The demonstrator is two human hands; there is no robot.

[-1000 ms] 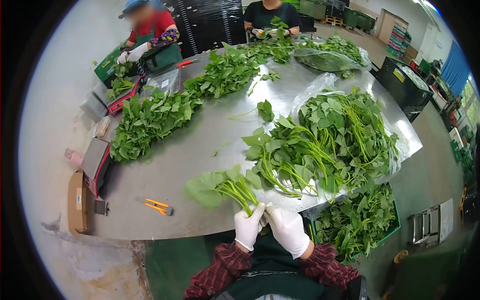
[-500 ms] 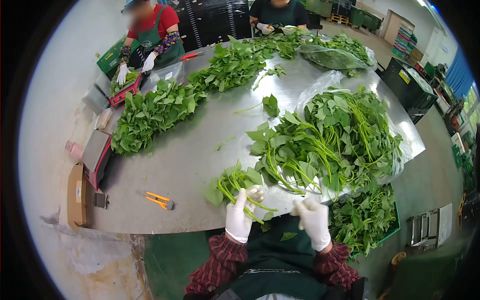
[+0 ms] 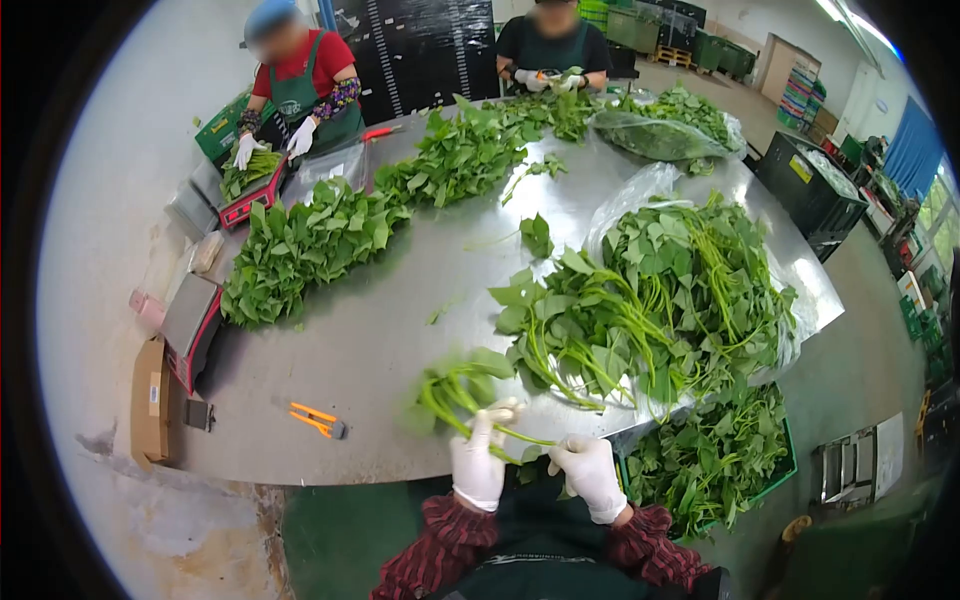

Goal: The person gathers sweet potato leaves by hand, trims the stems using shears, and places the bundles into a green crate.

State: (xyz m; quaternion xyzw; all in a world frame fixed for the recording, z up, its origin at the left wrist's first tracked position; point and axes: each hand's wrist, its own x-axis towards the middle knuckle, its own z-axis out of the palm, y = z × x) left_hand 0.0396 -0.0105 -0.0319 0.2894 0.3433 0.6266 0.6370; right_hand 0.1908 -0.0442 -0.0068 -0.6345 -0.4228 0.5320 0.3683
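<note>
My left hand (image 3: 480, 462), in a white glove, is closed around a small bunch of leafy green stems (image 3: 452, 392) at the table's near edge. The leaves point up and left and look blurred, while the stem ends stick out to the right. My right hand (image 3: 590, 478), also white-gloved, has its fingers pinched at the tip of one long stem (image 3: 525, 437) from that bunch. Just beyond my hands lies a large heap of the same leafy stems (image 3: 640, 320), partly on a clear plastic bag (image 3: 640, 190).
Below the table edge at right stands a green crate (image 3: 793, 450) full of greens. An orange-handled cutter (image 3: 315, 418) lies on the metal table (image 3: 390, 380). A red-edged scale (image 3: 192, 325) is at left. Two co-workers (image 3: 305, 80) (image 3: 553, 50) stand across the table beside leaf piles (image 3: 310, 245).
My right hand has moved left and closed at the stem tip beside my left hand. The bunch has shifted slightly. The view has tilted up a little.
</note>
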